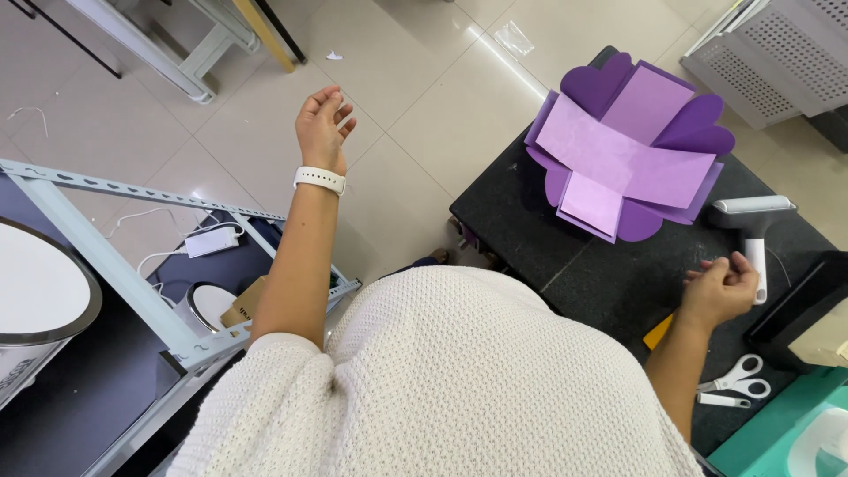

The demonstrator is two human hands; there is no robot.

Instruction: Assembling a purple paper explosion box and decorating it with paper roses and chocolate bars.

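Head view: left hand [323,126] raised over floor, fingers loosely curled, nothing held; right hand [720,287] clenched beside white roller [753,221], near purple paper box [629,148].

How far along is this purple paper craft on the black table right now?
Done: the purple paper piece lies opened flat on the black table, its layered panels and heart-shaped flaps already cut and joined. In hand: the right hand is closed beside the white tool; whether it pinches anything is unclear. The left hand is raised over the floor, empty. Left: the flaps are unfolded, and the scissors lie unused.
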